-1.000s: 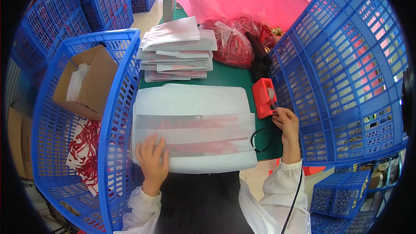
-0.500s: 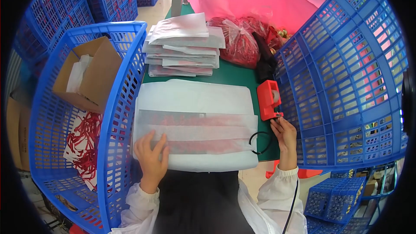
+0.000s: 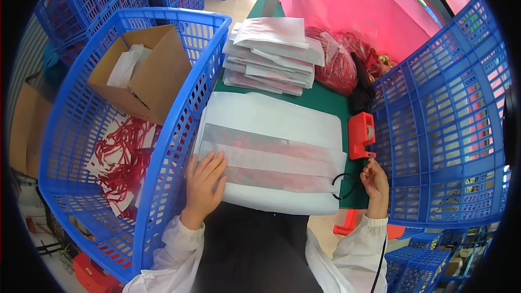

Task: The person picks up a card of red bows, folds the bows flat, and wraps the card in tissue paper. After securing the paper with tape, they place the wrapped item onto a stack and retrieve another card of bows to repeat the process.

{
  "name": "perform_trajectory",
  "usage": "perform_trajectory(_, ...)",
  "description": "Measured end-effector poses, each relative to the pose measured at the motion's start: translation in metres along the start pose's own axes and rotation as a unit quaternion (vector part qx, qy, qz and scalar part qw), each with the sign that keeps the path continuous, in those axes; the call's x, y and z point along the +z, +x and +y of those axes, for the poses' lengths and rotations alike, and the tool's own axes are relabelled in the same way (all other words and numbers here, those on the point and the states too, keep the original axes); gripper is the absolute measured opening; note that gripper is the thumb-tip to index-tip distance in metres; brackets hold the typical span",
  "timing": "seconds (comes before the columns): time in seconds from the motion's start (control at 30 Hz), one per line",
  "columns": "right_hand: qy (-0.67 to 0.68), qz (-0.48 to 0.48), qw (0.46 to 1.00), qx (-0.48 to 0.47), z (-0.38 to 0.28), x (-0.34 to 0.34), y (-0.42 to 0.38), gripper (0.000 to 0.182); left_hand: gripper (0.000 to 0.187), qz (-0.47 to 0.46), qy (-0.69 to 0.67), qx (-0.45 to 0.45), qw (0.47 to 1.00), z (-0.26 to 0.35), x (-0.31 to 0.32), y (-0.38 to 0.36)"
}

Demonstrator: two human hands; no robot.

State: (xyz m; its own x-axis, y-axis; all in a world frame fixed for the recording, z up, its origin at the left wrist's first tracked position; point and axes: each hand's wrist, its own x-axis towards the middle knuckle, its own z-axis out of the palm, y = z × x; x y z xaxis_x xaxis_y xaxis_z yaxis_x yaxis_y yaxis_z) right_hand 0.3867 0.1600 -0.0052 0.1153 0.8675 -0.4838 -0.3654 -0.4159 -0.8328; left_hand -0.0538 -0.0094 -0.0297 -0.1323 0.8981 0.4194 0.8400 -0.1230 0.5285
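A folded packet of thin white paper (image 3: 260,154), with red showing through, lies on a larger stack of white sheets (image 3: 271,110). My left hand (image 3: 206,187) rests on the packet's left end, fingers stretched out and holding nothing. At the front of the red tape dispenser (image 3: 359,136), my right hand (image 3: 375,182) pinches thumb and fingers together just below the cutter. The clear tape between those fingertips hardly shows. A black ring (image 3: 336,189) lies across the packet's right end, beside my right hand.
Finished-looking white packets (image 3: 271,57) are piled at the back. A clear bag of red items (image 3: 336,59) stands beside them. On the left, a blue basket (image 3: 187,125) holds a cardboard box (image 3: 157,70) and red ribbons (image 3: 127,149). Another blue basket (image 3: 434,152) stands upright at right.
The whole view has swung, so things appear further right. My left hand's fingers have flattened onto the packet. My right hand stays at the tape dispenser, now slightly below its front end.
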Motion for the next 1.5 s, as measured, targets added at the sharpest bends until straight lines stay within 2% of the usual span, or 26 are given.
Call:
perform_trajectory(0.1, -0.058, -0.001, 0.998, 0.008, 0.008, 0.005, -0.001, 0.009, 0.037, 0.002, 0.007, 0.001, 1.0, 0.001, 0.0, 0.0)
perform_trajectory(0.2, -0.114, 0.062, 0.988, -0.088, 0.016, 0.025, -0.019, 0.011, 0.035, 0.007, 0.001, -0.003, 1.0, 0.0, -0.001, 0.001)
perform_trajectory(0.3, -0.183, 0.028, 0.936, -0.299, 0.028, 0.071, -0.054, 0.013, 0.032, 0.023, 0.002, -0.006, 1.0, 0.0, 0.004, -0.001)
perform_trajectory(0.33, -0.221, 0.027, 0.936, -0.275, 0.035, 0.108, -0.074, 0.013, 0.032, 0.028, 0.007, -0.002, 1.0, -0.001, 0.006, -0.001)
perform_trajectory(0.37, -0.25, -0.044, 0.932, -0.26, 0.048, 0.135, -0.091, 0.015, 0.032, 0.034, 0.013, 0.003, 0.999, -0.002, 0.008, -0.002)
perform_trajectory(0.4, -0.273, -0.068, 0.945, -0.168, 0.065, 0.166, -0.103, 0.015, 0.032, 0.04, 0.02, 0.008, 0.999, -0.004, 0.01, -0.002)
perform_trajectory(0.43, -0.267, -0.159, 0.941, -0.136, 0.085, 0.182, -0.104, 0.015, 0.032, 0.046, 0.028, 0.012, 0.998, -0.006, 0.011, -0.002)
perform_trajectory(0.5, -0.287, -0.226, 0.923, -0.125, 0.109, 0.224, -0.118, 0.02, 0.03, 0.056, 0.038, 0.016, 0.998, -0.005, 0.012, -0.002)
perform_trajectory(0.6, -0.314, -0.28, 0.888, -0.188, 0.147, 0.252, -0.115, 0.025, 0.029, 0.066, 0.05, 0.013, 0.996, -0.005, 0.013, -0.003)
perform_trajectory(0.67, -0.377, -0.257, 0.865, -0.21, 0.15, 0.26, -0.113, 0.025, 0.028, 0.071, 0.049, 0.012, 0.996, -0.005, 0.014, -0.003)
perform_trajectory(0.8, -0.451, -0.228, 0.81, -0.298, 0.158, 0.266, -0.11, 0.028, 0.026, 0.074, 0.049, 0.008, 0.996, -0.006, 0.015, -0.003)
perform_trajectory(0.9, -0.52, -0.21, 0.768, -0.308, 0.151, 0.271, -0.112, 0.028, 0.026, 0.075, 0.049, 0.009, 0.996, -0.006, 0.016, -0.002)
perform_trajectory(1.0, -0.594, -0.203, 0.696, -0.349, 0.142, 0.263, -0.113, 0.024, 0.025, 0.075, 0.051, 0.01, 0.996, -0.006, 0.016, -0.003)
perform_trajectory(1.1, -0.582, -0.233, 0.681, -0.38, 0.134, 0.249, -0.12, 0.023, 0.025, 0.077, 0.05, 0.005, 0.996, -0.006, 0.017, -0.002)
perform_trajectory(1.2, -0.523, -0.226, 0.633, -0.524, 0.129, 0.255, -0.119, 0.037, 0.025, 0.079, 0.053, 0.003, 0.995, -0.005, 0.018, -0.002)
perform_trajectory(1.3, -0.614, -0.22, 0.599, -0.464, 0.139, 0.247, -0.093, 0.054, 0.025, 0.078, 0.059, 0.015, 0.995, -0.006, 0.018, -0.002)
perform_trajectory(1.4, -0.679, -0.1, 0.59, -0.426, 0.131, 0.206, -0.063, 0.059, 0.024, 0.076, 0.045, 0.011, 0.996, -0.001, 0.018, 0.0)
perform_trajectory(1.5, -0.689, -0.014, 0.595, -0.415, 0.109, 0.147, -0.035, 0.056, 0.025, 0.079, 0.047, 0.005, 0.996, -0.001, 0.019, -0.001)
